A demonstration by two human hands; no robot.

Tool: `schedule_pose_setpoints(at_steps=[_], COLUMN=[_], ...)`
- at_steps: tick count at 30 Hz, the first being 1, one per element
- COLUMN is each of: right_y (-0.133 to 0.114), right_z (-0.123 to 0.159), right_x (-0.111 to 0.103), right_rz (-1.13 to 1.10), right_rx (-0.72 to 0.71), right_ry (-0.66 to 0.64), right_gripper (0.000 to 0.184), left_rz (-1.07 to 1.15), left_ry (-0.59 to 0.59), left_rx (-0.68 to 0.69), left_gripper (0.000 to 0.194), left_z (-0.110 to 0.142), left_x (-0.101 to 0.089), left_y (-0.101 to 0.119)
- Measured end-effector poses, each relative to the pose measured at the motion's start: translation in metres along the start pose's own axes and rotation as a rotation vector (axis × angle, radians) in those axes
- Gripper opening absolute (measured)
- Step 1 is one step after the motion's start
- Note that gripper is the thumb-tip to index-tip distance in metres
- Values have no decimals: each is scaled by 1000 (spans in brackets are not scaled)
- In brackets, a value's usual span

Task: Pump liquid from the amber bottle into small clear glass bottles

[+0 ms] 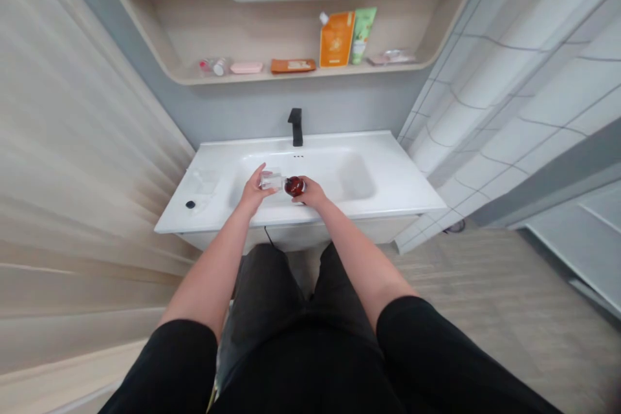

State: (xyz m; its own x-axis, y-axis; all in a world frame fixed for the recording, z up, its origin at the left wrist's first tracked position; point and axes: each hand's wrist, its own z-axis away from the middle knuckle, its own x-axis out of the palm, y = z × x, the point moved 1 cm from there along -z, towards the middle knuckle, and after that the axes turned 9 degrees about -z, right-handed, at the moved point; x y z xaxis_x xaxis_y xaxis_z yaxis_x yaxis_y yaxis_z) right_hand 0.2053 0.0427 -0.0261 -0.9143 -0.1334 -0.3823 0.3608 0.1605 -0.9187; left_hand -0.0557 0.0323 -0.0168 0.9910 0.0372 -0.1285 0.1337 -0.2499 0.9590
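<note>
Over the front of the white sink basin (pixel 320 171), my left hand (pixel 253 191) grips a small clear bottle (pixel 272 180), tilted on its side with its neck pointing right. My right hand (pixel 310 193) is closed round a reddish-brown bottle (pixel 294 186), tipped toward the clear one. The two bottles' mouths meet or nearly meet; I cannot tell whether they touch. A small black cap (pixel 190 205) lies on the counter to the left, beside a faint clear object (pixel 206 180) whose kind I cannot make out.
A black faucet (pixel 297 128) rises behind the basin. Above it, a shelf (pixel 194 77) holds an orange pouch (pixel 336 40), a green tube (pixel 363 35), a pink case (pixel 246 68) and an orange packet (pixel 292 65). A curtain (pixel 87 110) hangs left; white pipes (pixel 456 110) stand right.
</note>
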Motion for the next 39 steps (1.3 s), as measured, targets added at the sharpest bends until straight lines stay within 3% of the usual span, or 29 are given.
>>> schedule_pose_setpoints(at_steps=[20, 39], right_y=[-6, -10], right_z=[2, 5], right_x=[0, 0], right_rz=[18, -75], right_rx=[-10, -25], right_ry=[5, 22], right_gripper=[82, 82], left_rz=[-128, -191], left_ry=[-33, -88], left_rx=[-4, -14], left_gripper=[118, 118], left_z=[-7, -20], left_x=[-10, -11], left_y=[9, 46])
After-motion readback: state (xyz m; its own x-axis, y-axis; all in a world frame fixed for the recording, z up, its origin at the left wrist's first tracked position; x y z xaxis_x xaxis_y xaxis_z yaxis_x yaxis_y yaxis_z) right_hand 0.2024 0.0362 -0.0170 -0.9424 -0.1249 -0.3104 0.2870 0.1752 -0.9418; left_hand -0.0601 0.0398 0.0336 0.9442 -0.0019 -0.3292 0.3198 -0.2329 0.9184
